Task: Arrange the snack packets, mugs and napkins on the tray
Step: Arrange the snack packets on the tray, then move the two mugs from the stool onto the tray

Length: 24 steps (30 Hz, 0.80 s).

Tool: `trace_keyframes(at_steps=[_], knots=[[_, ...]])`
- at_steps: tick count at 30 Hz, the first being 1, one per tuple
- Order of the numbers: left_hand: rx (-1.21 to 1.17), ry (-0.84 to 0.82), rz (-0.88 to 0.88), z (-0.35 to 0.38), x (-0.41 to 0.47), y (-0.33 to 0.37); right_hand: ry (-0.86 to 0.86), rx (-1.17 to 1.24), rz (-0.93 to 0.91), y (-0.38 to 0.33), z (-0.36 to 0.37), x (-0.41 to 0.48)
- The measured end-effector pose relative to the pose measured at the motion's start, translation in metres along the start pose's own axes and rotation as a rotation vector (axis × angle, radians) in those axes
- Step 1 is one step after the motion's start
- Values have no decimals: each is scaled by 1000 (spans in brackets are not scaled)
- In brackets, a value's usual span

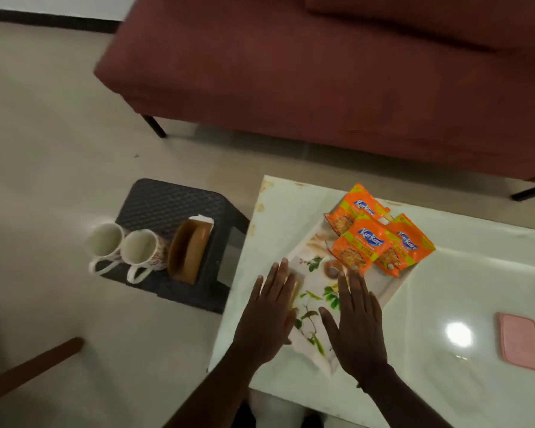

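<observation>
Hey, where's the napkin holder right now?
In the head view, the napkin holder stands on the dark stool, left of the white table and just right of the two mugs.

Seen from above, my left hand [267, 313] and right hand [357, 322] are bare. My left forearm [210, 393] and right forearm [405, 403] are uncovered down to the frame's lower edge. A thin band [361, 387] circles my right wrist, too small to make out.

"Kurkure" on 3 orange snack pkts [360, 242] — front pkt also "EXTRA".
</observation>
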State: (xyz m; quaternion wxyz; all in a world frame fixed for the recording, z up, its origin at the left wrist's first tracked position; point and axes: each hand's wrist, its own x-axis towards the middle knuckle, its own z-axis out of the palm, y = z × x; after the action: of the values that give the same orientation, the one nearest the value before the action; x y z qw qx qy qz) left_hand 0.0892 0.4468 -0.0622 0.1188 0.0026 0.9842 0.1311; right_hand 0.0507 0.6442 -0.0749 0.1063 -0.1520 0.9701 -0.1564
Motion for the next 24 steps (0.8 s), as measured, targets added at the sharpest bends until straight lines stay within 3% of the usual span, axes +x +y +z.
trace_keyframes(at_steps=[4, 10, 15, 18, 20, 22, 24], knots=[[0, 103, -122, -20, -36, -44, 46, 108, 17, -54, 0, -4], [-113, 243, -132, -55, -68, -103, 135, 235, 73, -164, 15, 4], [-420, 396, -204, -85, -104, -169, 201, 432, 152, -279, 37, -1], [-622, 469, -422, -103, -123, -214, 126, 662, 351, -348, 50, -2], [-841, 444, -673, -112, -127, -245, 24, 1036, 523, -384, 57, 2], [-1173, 316, -950, -114, -125, -280, -134, 1267, 645, -409, 65, 12], [-1274, 150, -1034, -109, -123, -311, -338, 1268, 670, -420, 77, 21]])
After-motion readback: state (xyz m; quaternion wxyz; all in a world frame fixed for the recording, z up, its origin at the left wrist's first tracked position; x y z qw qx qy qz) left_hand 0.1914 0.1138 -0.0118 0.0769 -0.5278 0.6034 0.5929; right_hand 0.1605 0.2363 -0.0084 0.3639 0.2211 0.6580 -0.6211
